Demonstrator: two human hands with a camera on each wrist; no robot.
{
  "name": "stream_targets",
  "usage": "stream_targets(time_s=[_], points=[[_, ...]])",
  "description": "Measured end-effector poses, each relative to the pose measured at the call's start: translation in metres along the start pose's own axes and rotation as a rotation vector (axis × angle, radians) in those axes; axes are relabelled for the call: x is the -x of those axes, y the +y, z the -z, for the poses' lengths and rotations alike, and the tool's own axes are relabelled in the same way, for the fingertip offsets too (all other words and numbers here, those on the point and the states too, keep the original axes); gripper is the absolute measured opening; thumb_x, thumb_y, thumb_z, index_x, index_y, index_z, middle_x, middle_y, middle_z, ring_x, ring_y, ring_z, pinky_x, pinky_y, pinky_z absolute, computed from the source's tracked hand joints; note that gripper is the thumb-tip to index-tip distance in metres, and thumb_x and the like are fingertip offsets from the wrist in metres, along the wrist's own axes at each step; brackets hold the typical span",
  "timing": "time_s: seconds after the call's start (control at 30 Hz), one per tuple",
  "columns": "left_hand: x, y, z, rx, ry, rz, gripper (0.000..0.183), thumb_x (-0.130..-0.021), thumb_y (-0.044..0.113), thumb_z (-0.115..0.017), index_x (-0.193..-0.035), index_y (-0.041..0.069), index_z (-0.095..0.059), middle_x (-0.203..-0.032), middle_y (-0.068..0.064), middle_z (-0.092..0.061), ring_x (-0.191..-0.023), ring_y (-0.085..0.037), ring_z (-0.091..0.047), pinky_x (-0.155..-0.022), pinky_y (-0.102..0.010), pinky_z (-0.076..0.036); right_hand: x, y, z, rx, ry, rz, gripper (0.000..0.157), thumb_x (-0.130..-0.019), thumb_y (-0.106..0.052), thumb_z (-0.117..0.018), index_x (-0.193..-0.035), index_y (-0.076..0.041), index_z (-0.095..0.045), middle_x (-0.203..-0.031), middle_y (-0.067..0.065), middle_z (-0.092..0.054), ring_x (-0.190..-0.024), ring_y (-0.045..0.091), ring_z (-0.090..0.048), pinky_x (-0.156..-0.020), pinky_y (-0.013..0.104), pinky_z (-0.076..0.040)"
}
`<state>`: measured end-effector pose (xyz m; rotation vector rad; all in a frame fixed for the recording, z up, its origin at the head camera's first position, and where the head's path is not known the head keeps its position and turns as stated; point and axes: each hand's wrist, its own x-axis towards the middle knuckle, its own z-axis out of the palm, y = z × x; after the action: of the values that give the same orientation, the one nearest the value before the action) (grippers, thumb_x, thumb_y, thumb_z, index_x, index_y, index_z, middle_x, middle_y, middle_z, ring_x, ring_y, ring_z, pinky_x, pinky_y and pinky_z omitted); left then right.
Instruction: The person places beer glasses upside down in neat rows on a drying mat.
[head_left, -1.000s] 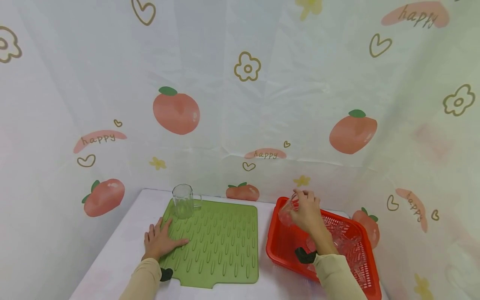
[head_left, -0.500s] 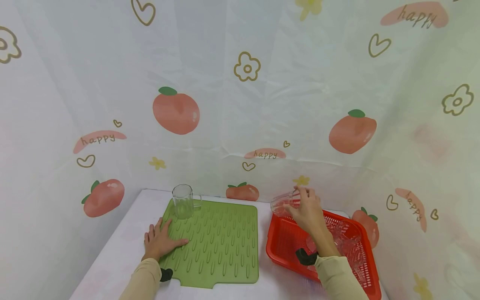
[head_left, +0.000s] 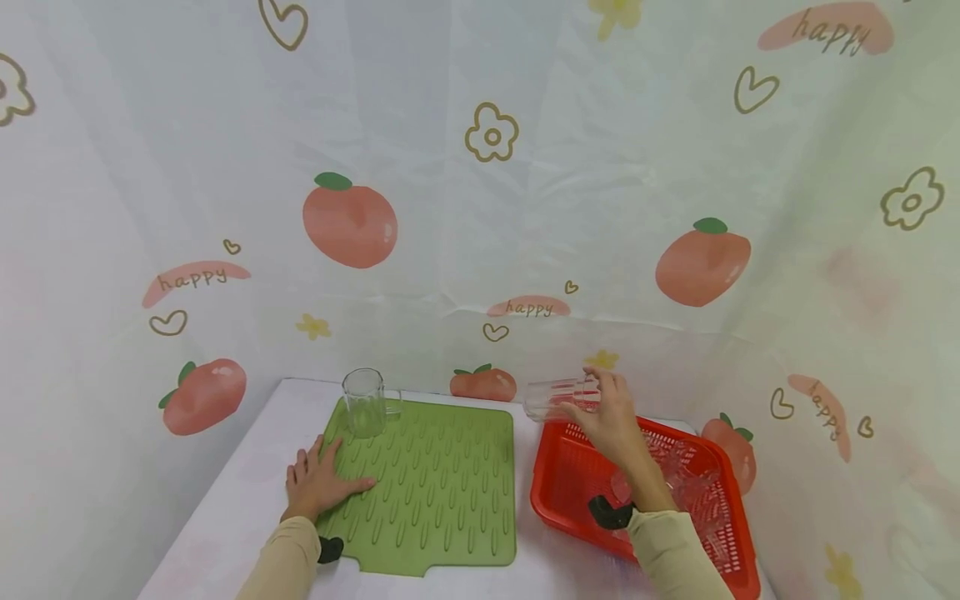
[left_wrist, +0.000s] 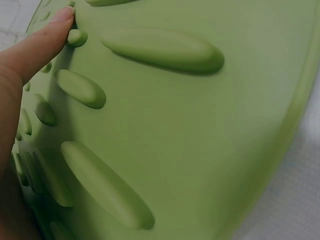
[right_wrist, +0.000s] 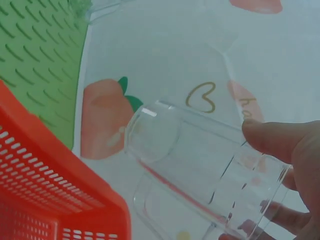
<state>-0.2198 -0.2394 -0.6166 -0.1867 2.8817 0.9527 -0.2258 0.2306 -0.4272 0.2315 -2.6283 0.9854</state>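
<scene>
My left hand (head_left: pixel 322 483) rests with spread fingers on the left part of a green ridged mat (head_left: pixel 442 492). In the left wrist view its thumb (left_wrist: pixel 45 42) lies against the ridges. A clear glass mug (head_left: pixel 364 408) stands upright at the mat's far left corner, its handle to the right. My right hand (head_left: pixel 613 421) grips a second clear glass mug (head_left: pixel 546 400) by its right end, over the far left rim of the red basket (head_left: pixel 538 479). This mug lies almost level, and its handle shows below it in the right wrist view.
Several clear glass pieces (head_left: pixel 682 467) lie in the right part of the basket, partly hidden by my right arm. A strip of white table (head_left: pixel 525 517) separates mat and basket. A white printed curtain (head_left: pixel 420 333) hangs behind the table.
The mug in my right hand has come up out of the basket's far left corner, moved left and tipped to nearly level. My left hand has stayed on the mat.
</scene>
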Motion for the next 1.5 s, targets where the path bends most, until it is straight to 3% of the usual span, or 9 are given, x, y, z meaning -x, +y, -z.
stream_targets(time_s=[0.4, 0.63, 1.03, 1.5], points=[[-0.001, -0.002, 0.000, -0.030, -0.015, 0.006, 0.125, -0.072, 0.071, -0.079, -0.161, 0.005, -0.022, -0.166, -0.031, 0.000, -0.149, -0.064, 0.006, -0.116, -0.078, 0.003, -0.001, -0.005, -0.010, -0.274, -0.054, -0.028, 0.071, -0.086, -0.009, -0.082, -0.145, 0.000, -0.043, -0.146, 0.022, -0.047, -0.132, 0.050, -0.052, -0.101, 0.054, -0.055], [-0.002, -0.002, -0.001, -0.026, -0.014, 0.010, 0.124, -0.072, 0.071, -0.079, -0.162, 0.006, -0.023, -0.167, -0.029, -0.001, -0.150, -0.063, 0.006, -0.117, -0.079, 0.004, 0.000, -0.006, -0.013, -0.280, -0.072, -0.075, 0.070, -0.089, -0.014, -0.080, -0.148, -0.005, -0.042, -0.151, 0.020, -0.043, -0.139, 0.051, -0.046, -0.106, 0.057, -0.051], [0.004, 0.006, 0.004, -0.020, -0.001, 0.010, 0.121, -0.073, 0.067, -0.081, -0.161, 0.005, -0.025, -0.167, -0.029, -0.002, -0.150, -0.064, 0.006, -0.117, -0.078, 0.004, -0.003, -0.014, -0.027, -0.310, -0.081, -0.046, 0.069, -0.090, -0.016, -0.079, -0.149, -0.007, -0.042, -0.153, 0.022, -0.040, -0.141, 0.050, -0.045, -0.108, 0.059, -0.049], [0.005, 0.007, 0.007, -0.019, -0.018, 0.014, 0.121, -0.074, 0.067, -0.080, -0.161, 0.006, -0.023, -0.167, -0.030, 0.000, -0.150, -0.064, 0.006, -0.117, -0.079, 0.003, -0.002, -0.025, -0.040, -0.424, -0.113, -0.096, 0.068, -0.090, -0.015, -0.079, -0.149, -0.014, -0.043, -0.156, 0.016, -0.038, -0.146, 0.046, -0.041, -0.113, 0.057, -0.044]])
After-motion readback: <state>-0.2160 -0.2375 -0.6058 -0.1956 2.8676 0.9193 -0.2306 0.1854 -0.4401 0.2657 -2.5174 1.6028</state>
